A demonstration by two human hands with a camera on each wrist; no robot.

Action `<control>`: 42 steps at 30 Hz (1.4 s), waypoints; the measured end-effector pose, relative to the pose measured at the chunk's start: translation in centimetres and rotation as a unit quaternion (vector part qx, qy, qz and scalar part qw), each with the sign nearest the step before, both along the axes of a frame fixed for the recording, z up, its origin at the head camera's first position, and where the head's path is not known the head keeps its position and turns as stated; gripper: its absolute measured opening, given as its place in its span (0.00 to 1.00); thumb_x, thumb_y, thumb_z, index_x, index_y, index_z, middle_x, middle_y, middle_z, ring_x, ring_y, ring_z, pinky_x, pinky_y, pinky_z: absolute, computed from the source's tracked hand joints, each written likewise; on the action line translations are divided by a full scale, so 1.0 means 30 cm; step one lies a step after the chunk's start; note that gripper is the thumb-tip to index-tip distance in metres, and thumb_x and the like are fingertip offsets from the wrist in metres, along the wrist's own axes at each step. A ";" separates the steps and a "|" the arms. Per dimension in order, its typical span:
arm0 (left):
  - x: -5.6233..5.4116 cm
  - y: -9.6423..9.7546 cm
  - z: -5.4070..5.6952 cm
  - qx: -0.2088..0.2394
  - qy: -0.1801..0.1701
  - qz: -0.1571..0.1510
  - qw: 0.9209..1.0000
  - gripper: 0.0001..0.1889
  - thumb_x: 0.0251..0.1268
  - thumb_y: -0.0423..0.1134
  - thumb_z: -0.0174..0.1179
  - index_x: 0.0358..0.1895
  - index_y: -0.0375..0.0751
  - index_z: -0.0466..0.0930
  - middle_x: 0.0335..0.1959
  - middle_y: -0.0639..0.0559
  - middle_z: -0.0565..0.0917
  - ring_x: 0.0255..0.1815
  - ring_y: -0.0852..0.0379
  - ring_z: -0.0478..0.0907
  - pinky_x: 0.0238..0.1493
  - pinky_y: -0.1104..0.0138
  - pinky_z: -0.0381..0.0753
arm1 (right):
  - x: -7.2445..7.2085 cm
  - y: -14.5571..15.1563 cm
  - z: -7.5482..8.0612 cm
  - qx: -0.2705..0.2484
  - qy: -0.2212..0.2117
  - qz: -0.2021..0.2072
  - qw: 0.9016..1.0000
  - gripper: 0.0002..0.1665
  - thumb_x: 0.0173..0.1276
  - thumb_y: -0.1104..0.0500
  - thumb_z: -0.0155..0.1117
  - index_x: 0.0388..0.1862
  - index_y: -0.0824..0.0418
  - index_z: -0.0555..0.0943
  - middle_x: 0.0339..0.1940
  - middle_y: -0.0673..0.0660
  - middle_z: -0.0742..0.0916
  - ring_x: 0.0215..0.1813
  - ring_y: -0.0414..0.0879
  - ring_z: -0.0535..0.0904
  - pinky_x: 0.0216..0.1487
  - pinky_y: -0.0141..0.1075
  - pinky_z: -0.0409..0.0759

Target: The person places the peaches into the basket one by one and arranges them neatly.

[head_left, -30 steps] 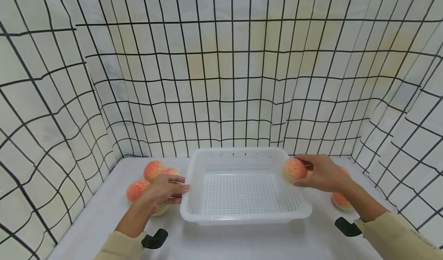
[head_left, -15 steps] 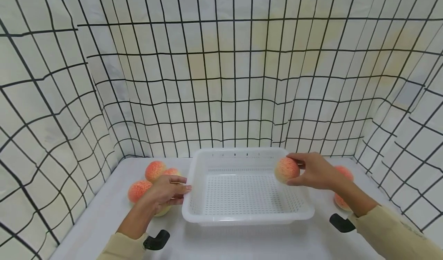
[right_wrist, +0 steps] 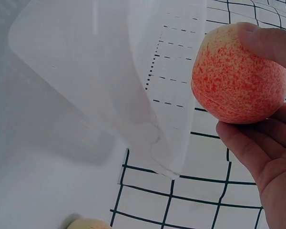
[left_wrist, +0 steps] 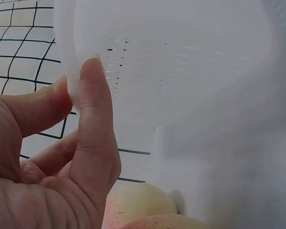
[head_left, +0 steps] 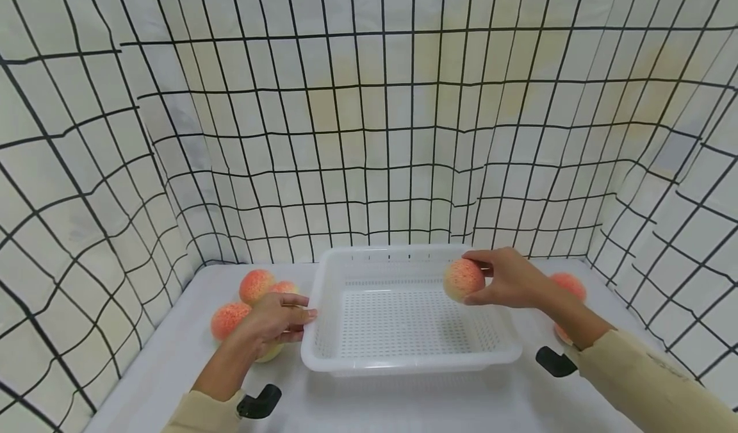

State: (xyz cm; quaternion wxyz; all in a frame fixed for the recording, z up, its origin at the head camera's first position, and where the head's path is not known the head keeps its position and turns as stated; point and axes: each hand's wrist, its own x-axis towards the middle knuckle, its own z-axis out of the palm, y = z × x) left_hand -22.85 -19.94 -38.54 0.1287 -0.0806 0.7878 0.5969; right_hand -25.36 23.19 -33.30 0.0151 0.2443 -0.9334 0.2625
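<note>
A white perforated plastic basket (head_left: 403, 361) sits in the middle of the table, with nothing lying in it. My left hand (head_left: 275, 321) pinches the basket's left rim; the left wrist view shows the thumb on one side of the rim (left_wrist: 66, 57) and a finger on the other. Over the right part of the basket, my right hand (head_left: 513, 279) holds a peach (head_left: 464, 280) between thumb and fingers. In the right wrist view this peach (right_wrist: 238, 76) is red-speckled over pale yellow, with the fingers beneath it.
Left of the basket lie several peaches (head_left: 229, 321), partly behind my left hand. Two more peaches (head_left: 569, 285) lie on the right, partly covered by my right forearm. White walls with a black grid (head_left: 386, 132) enclose the white table (head_left: 357, 407) at the back and sides.
My right hand has carried the peach leftward from the basket's right rim to over its inside. The left hand keeps its place on the left rim.
</note>
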 end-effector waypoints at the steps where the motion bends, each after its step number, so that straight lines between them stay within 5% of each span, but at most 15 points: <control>1: 0.000 -0.001 0.000 -0.001 -0.002 0.003 1.000 0.28 0.64 0.39 0.74 0.63 0.29 0.79 0.45 0.42 0.91 0.37 0.50 0.90 0.40 0.59 0.92 | -0.002 -0.005 0.000 -0.002 -0.001 0.002 1.000 0.43 0.53 0.53 0.85 0.67 0.64 0.80 0.57 0.56 0.90 0.57 0.50 0.88 0.58 0.46 0.88; 42: -0.001 0.000 0.009 0.001 0.010 -0.011 1.000 0.36 0.66 0.36 0.72 0.76 0.34 0.69 0.45 0.43 0.91 0.36 0.52 0.89 0.39 0.60 0.91 | -0.068 -0.181 0.043 -0.016 -0.023 0.071 0.997 0.37 0.53 0.54 0.85 0.62 0.59 0.83 0.53 0.51 0.90 0.52 0.43 0.86 0.56 0.39 0.88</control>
